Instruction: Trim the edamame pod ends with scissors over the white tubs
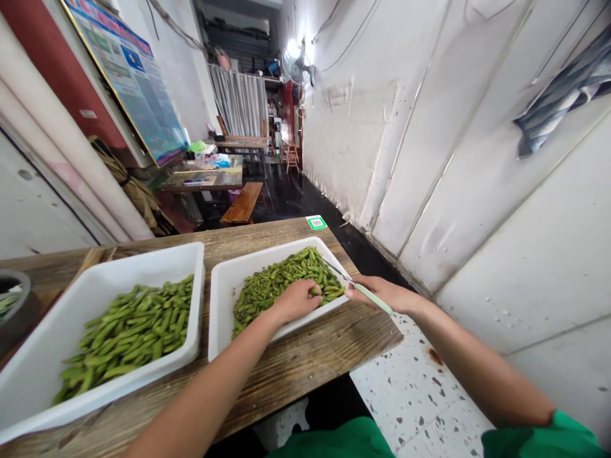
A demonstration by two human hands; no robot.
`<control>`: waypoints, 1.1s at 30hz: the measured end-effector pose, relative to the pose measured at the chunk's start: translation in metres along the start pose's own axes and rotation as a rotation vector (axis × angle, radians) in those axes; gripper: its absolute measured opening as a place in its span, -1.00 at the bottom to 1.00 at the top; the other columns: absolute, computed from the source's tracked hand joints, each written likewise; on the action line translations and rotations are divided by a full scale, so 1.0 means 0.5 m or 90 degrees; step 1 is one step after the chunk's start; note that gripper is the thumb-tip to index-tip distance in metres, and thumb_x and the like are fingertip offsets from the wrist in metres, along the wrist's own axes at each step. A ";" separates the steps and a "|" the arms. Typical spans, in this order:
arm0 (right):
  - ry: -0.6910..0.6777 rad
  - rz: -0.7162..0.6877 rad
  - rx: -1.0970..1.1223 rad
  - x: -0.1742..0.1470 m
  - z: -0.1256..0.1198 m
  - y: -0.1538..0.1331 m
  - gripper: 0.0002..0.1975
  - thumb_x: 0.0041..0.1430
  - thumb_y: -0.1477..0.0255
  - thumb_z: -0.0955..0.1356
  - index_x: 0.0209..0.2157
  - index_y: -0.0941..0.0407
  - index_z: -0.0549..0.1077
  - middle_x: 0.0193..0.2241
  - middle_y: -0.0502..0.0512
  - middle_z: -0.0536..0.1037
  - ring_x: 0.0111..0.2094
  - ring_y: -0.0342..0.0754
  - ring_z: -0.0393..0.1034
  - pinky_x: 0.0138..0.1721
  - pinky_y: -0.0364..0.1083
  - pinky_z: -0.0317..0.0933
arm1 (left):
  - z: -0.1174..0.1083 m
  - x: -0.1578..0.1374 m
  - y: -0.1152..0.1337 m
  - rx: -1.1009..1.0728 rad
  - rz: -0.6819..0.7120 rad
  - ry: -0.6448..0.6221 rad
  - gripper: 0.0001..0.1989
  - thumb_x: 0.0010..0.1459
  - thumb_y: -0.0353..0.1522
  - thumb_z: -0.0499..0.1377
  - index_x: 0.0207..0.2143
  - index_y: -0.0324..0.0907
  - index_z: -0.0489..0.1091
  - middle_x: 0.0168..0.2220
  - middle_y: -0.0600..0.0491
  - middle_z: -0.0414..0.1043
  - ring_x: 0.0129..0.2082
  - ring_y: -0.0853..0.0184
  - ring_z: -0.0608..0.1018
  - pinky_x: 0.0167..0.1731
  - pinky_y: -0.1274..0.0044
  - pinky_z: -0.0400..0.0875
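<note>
My left hand (298, 300) is over the near side of the right white tub (220, 331), its fingers closed around a green soybean pod (314, 291). Many more soybean pods (274, 277) lie heaped in that tub. At the tub's right end, my right hand (377, 294) grips scissors (372, 297) with a pale green handle. Their metal blades point left and away from me, over the pods. To the left, a larger white tub (193, 305) holds another pile of green soybean pods (138, 324).
Both tubs stand on a worn wooden table (310, 356). A green-and-white code card (316, 222) lies at its far corner. A dark round container (16, 305) sits at the left edge. Beyond are a wooden bench (243, 202) and a cluttered table (205, 175). A white wall (477, 191) rises on the right.
</note>
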State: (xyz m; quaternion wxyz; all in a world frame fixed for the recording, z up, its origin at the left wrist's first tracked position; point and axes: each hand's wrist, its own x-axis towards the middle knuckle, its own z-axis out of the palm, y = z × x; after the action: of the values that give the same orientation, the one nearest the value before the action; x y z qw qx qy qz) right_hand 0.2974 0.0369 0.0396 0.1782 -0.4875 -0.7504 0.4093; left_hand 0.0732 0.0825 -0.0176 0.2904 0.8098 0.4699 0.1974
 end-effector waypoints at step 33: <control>0.044 0.005 -0.142 0.014 0.042 -0.006 -0.57 -0.07 0.08 0.34 -0.37 0.19 0.49 -0.53 0.06 0.41 -0.49 -0.10 0.24 -0.48 -0.19 0.08 | -0.035 -0.014 0.014 -0.396 -0.098 0.129 -0.74 -0.13 -0.22 0.21 -0.50 -0.27 0.48 -0.55 0.06 0.44 -0.56 0.42 0.35 -0.50 0.58 0.18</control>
State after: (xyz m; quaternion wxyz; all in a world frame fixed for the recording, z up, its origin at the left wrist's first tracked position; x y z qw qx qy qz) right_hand 0.2787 0.0333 0.0285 0.1472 -0.5213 -0.7825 0.3071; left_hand 0.0641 0.0784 -0.0002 0.4893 0.6210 0.4733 0.3885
